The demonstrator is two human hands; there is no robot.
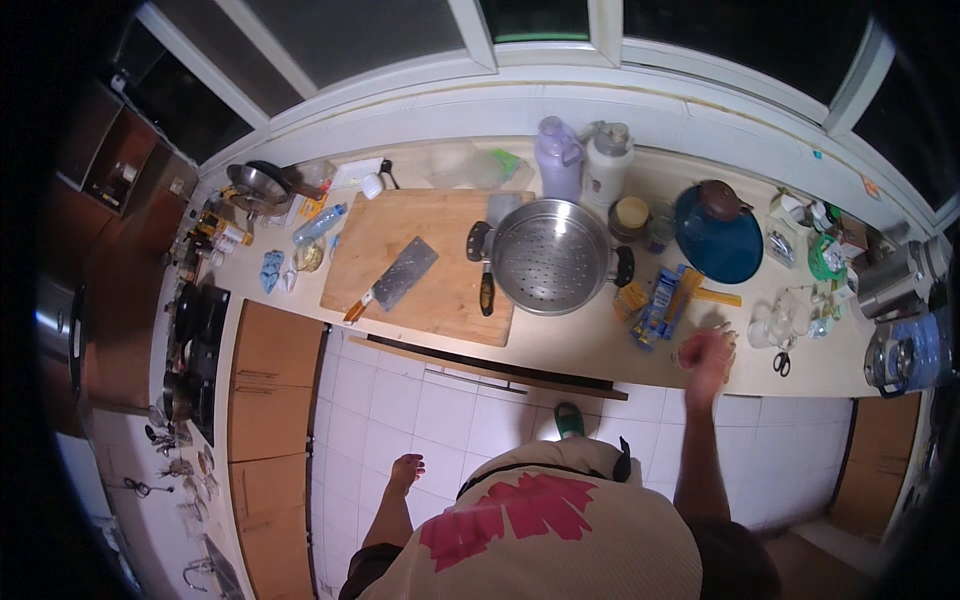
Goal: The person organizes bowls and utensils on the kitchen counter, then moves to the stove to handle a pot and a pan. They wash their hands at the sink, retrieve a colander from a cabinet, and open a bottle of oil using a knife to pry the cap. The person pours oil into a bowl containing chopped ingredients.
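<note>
Over the counter's front edge reaches my right hand (709, 364), blurred, with a small pale thing by its fingers; whether it grips this is unclear. Just left of it lie blue-and-yellow packets (658, 304), and a pair of scissors (782, 363) is to its right. My left hand (407, 471) hangs above the tiled floor, empty, with loosely bent fingers. A cleaver (407, 274) with a wooden handle rests on the wooden cutting board (450, 225). The perforated metal steamer pot (551, 259) overlaps the board's right side; a dark-handled tool (487, 292) lies beside it.
At the back stand a lilac thermos flask (559, 161) and a whitish one (607, 165). A brown teapot (721, 201) sits on a blue round tray (716, 251). Glass jugs (787, 311) are at right. A drawer (480, 367) juts out below the board.
</note>
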